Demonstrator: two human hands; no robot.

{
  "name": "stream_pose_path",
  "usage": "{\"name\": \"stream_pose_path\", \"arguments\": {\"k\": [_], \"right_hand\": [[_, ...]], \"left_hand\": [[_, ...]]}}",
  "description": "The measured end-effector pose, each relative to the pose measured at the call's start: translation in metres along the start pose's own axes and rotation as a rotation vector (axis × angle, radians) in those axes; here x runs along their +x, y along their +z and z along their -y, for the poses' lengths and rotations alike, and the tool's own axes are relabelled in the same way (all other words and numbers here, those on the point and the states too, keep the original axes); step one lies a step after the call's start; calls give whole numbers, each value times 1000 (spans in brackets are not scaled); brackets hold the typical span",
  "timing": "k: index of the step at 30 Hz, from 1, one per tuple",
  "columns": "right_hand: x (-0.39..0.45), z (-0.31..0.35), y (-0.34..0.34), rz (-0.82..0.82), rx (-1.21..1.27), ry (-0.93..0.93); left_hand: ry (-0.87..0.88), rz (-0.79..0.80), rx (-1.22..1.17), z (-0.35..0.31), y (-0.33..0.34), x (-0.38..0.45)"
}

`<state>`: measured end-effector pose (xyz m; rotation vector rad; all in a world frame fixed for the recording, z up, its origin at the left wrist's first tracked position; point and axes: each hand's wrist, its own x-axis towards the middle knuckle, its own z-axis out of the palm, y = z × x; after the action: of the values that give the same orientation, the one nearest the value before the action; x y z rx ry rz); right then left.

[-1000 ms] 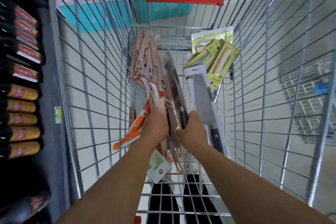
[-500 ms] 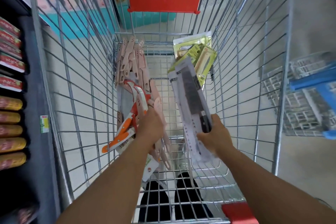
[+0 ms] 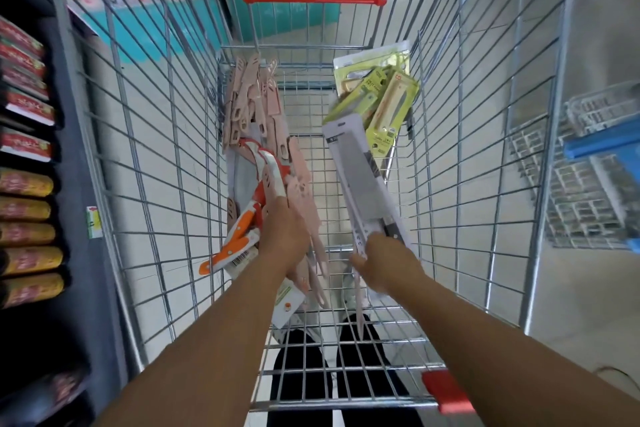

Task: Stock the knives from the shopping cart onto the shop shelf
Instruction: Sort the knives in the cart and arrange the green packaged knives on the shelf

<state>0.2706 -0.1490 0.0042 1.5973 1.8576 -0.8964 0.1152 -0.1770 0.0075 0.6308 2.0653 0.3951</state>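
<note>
Cleaver pack (image 3: 363, 180) pinched by right hand (image 3: 388, 262) w/ grip curled; left hand (image 3: 284, 232) grips pink knives (image 3: 304, 218) at cart (image 3: 467, 149) left side.

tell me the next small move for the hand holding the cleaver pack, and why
Probably lift it clear of the cart and carry it left toward the shelf. The right hand already grips the grey cleaver pack by its lower end, raised off the cart floor and apart from the green packs. The left hand holds the pink knives, so the pile is out of the way.
</note>
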Motion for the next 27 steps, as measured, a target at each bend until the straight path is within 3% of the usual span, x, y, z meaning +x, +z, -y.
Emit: {"name": "stream_pose_path", "arguments": {"k": [2, 8, 14, 17, 21, 25, 27], "right_hand": [[-2, 6, 7, 130, -10, 20], [2, 27, 16, 183, 5, 12], [8, 53, -1, 42, 663, 20], [10, 70, -14, -84, 851, -21], [10, 95, -31, -143, 833, -131], [18, 109, -43, -40, 728, -248], [25, 110, -44, 4, 788, -253]], "left_hand": [[19, -6, -7, 3, 3, 1], [43, 47, -12, 10, -1, -1], [43, -25, -202, 11, -10, 1], [70, -18, -308, -1, -18, 6], [47, -20, -435, -18, -33, 14], [-11, -116, -479, -24, -45, 31], [-33, -166, -507, -29, -50, 41]]}}
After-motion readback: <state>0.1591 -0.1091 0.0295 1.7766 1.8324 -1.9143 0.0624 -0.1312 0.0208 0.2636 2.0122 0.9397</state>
